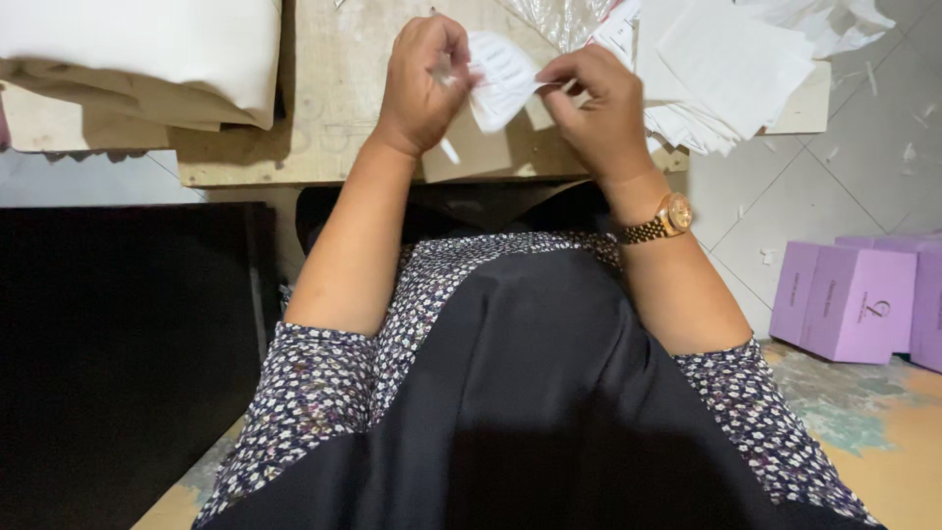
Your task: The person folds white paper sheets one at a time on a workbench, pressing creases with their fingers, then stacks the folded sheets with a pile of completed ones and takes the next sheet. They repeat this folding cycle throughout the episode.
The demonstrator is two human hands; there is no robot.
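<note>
I hold a small white paper piece (500, 80) between both hands, just above the worn wooden board (334, 108) in front of me. My left hand (422, 83) grips its left edge, fingers curled together and pinched on the paper. My right hand (594, 98) pinches the right edge between thumb and fingertips, closed tight on it. The paper hangs between the two hands, slightly curved, over a brown cardboard piece (481, 152) lying on the board. A gold wristwatch (665, 220) sits on my right wrist. Just beyond my right hand lies a stack of white paper sheets (721, 74), with crinkled clear plastic (564, 18) beside it. On the floor to my right stand purple boxes (859, 299). A white roll wrapped in brown paper (137, 59) lies to the far left.
</note>
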